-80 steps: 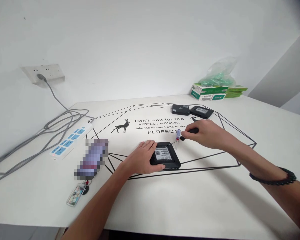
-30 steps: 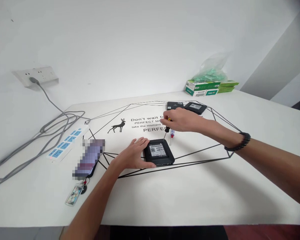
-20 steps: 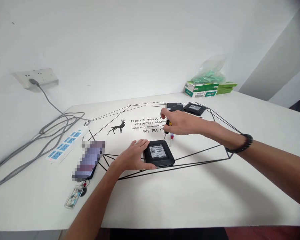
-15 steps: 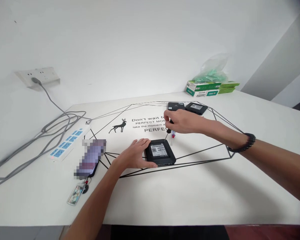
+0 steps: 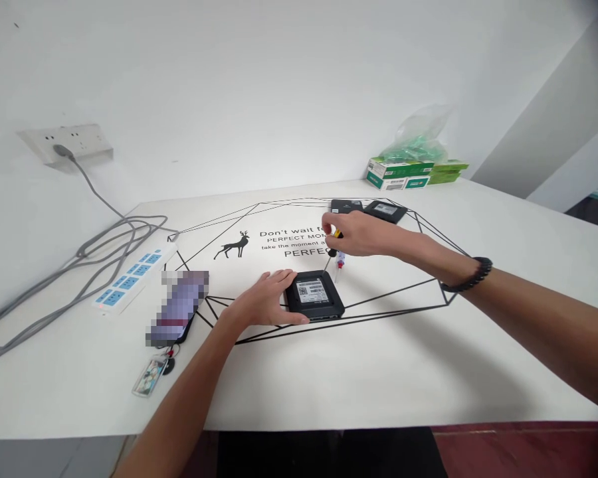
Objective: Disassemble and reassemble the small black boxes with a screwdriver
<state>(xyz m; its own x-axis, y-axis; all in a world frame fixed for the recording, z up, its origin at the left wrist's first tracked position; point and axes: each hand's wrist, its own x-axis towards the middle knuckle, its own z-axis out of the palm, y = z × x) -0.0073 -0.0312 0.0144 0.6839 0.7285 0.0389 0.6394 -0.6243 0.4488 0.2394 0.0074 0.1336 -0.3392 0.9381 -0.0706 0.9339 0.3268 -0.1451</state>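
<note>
A flat black plastic device with a white barcode label [image 5: 313,295] lies near the middle of the white table with black line art [image 5: 359,378]. The left hand [image 5: 265,302] presses flat against its left edge. The right hand [image 5: 361,234] is clenched round a small black-and-yellow screwdriver [image 5: 335,243], its tip set at the device's far right corner; a screw there seems the step in hand, which calls for a steady, upright tip. Two more black devices [image 5: 369,208] lie beyond, a white wall [image 5: 259,86] behind.

Head camera, forward-down, near over table [image 5: 379,378].
</note>
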